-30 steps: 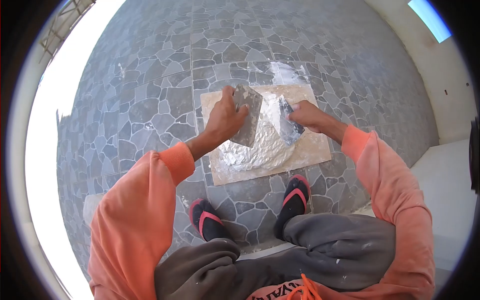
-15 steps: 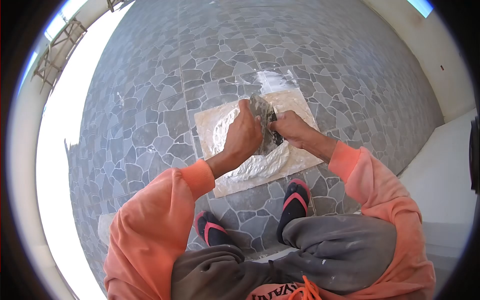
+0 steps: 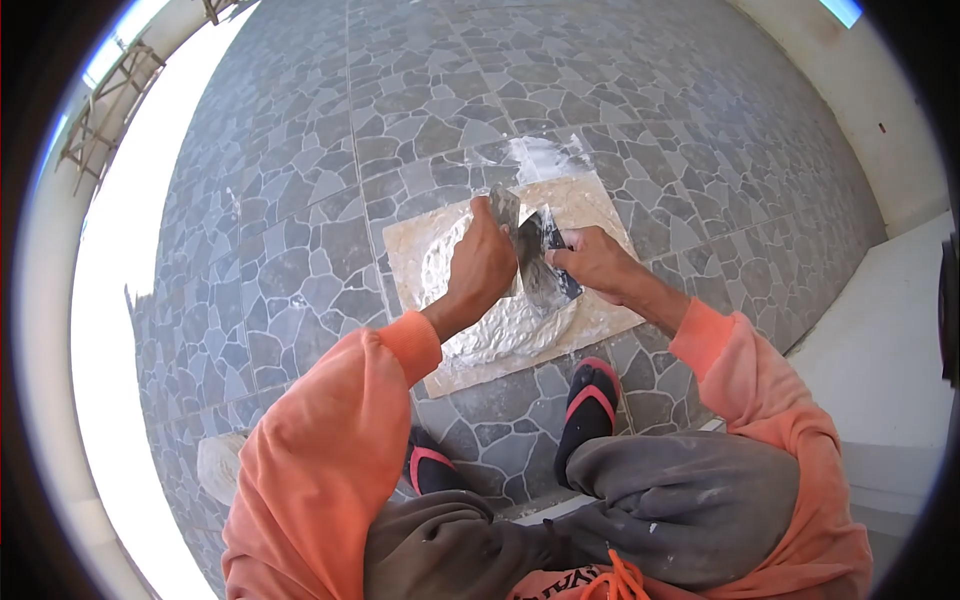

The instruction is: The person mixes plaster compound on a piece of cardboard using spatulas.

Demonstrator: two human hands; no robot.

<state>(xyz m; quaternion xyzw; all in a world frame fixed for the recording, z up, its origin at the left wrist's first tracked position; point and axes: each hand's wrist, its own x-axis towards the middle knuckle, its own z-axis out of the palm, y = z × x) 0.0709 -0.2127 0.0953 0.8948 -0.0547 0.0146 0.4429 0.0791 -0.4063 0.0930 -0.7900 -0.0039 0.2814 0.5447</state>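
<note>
Both sets of fingers are clenched: left hand [image 3: 483,265] grips a trowel [image 3: 506,212], right hand [image 3: 592,262] a scraper [image 3: 546,270], touching between them above white paste [image 3: 500,338].

Orange sleeves [image 3: 330,450], grey trousers [image 3: 690,500], black sandals [image 3: 588,405]

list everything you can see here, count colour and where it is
floor tiles: many, grey stone pattern, all around
slab: one, beige, on the floor before the feet
paste: one heap, whitish grey, on the slab
smear: one, white, on the floor past the slab
trowel: one, grey, over the slab
scraper: one, grey blade, by the trowel
scaffold: one, wooden, upper left
wall: one, cream, right
sandals: two, black and red, on the feet
sleeves: two, orange
left hand: one, gripping the trowel
right hand: one, gripping the scraper
</note>
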